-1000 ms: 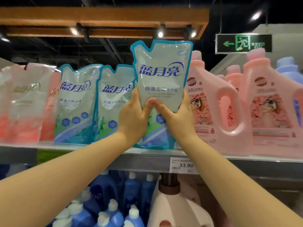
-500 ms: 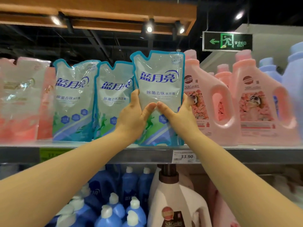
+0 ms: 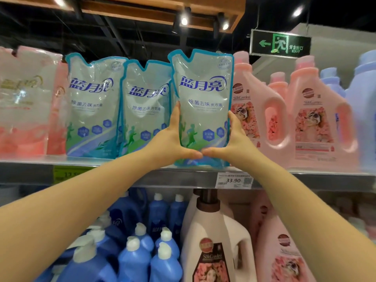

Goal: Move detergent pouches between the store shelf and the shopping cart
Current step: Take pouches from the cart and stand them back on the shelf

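A blue-edged, pale green detergent pouch (image 3: 203, 98) stands upright on the top shelf (image 3: 183, 177), its bottom resting on the shelf board. My left hand (image 3: 171, 139) cups its left side and my right hand (image 3: 234, 139) its right side, thumbs meeting across the lower front. Two more pouches of the same kind, one (image 3: 91, 106) and the other (image 3: 145, 108), stand to its left. The shopping cart is out of view.
Pink handled jugs (image 3: 256, 110) stand right of the held pouch, pink pouches (image 3: 24, 102) at the far left. A 33.90 price tag (image 3: 234, 180) hangs on the shelf edge. Blue bottles (image 3: 142, 241) and a white pump jug (image 3: 213, 237) fill the shelf below.
The pouch has come down until its bottom rests on the shelf. My hands slid from its front to its sides, thumbs now lower across the pouch.
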`<state>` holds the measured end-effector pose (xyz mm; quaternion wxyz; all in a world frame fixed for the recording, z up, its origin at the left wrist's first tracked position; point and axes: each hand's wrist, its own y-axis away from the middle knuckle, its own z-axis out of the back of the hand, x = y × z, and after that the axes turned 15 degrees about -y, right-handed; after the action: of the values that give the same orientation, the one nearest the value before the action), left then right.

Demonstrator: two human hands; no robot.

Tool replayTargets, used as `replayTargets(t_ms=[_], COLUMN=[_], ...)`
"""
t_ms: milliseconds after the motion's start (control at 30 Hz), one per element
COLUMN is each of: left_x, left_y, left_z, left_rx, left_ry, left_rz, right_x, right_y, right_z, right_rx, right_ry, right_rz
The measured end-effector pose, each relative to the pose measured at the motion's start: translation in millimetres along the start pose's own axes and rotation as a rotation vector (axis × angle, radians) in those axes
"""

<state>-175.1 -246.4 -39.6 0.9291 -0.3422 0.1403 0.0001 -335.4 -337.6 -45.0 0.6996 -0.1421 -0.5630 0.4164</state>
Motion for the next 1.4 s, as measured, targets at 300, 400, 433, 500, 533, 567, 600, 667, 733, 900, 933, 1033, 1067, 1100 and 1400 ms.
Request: replayTargets(t_ms=[300, 400, 433, 500, 533, 567, 600, 667, 733, 900, 933, 1033, 1067, 1100, 1400], left_x=[3.9, 5.2, 6.1, 7.5, 7.9, 7.7, 7.5, 10.6, 19.4, 34.1, 32.8, 25.5, 22.5, 19.5, -7.2], left_y=[-4.0, -3.5, -3.4, -3.9, -4.4, -4.8, -5.5, -6.8, -7.9, -4.1, -3.8, -3.4, -3.5, -3.8, -3.0], left_z=[-0.7, 1.2, 2.6, 5.1, 5.7, 6.0, 5.4, 4.0, 6.0, 14.8, 14.2, 12.4, 12.1, 11.4, -14.2], left_rx=[0.034, 0.052, 0.069, 0.095, 0.099, 0.104, 0.111, 0.108, 0.066, 0.165, 0.185, 0.111, 0.058, -0.006, -0.253], left_ry=[-0.11, -0.162, -0.185, -0.227, -0.238, -0.245, -0.254, -0.292, -0.378, -0.392, -0.403, -0.386, -0.364, -0.327, 0.079], left_rz=[-0.017, -0.013, -0.006, 0.01, 0.015, 0.016, 0.015, 0.0, -0.036, -0.024, -0.032, -0.036, -0.026, -0.014, -0.048], right_x=[2.1, 4.3, 4.3, 4.4, 5.6, 6.9, 8.4, 10.2, 11.3, 7.0, 6.9, 8.8, 10.7, 12.0, 3.8], right_y=[3.8, 7.5, 8.0, 7.8, 7.6, 7.1, 6.6, 4.5, 2.6, 1.9, 2.5, 5.3, 7.0, 8.5, 19.4], right_z=[-4.0, -1.6, -0.1, 4.1, 6.2, 8.2, 9.8, 11.8, 12.1, 10.3, 10.3, 11.1, 11.5, 11.5, -13.3], right_rx=[0.007, 0.028, 0.041, 0.081, 0.106, 0.129, 0.146, 0.163, 0.162, 0.13, 0.127, 0.141, 0.15, 0.155, -0.067], right_ry=[0.073, 0.084, 0.085, 0.096, 0.108, 0.125, 0.142, 0.162, 0.187, 0.229, 0.226, 0.222, 0.222, 0.219, 0.235], right_rz=[0.047, 0.026, 0.013, -0.015, -0.033, -0.058, -0.077, -0.096, -0.112, -0.119, -0.113, -0.113, -0.118, -0.12, -0.058])
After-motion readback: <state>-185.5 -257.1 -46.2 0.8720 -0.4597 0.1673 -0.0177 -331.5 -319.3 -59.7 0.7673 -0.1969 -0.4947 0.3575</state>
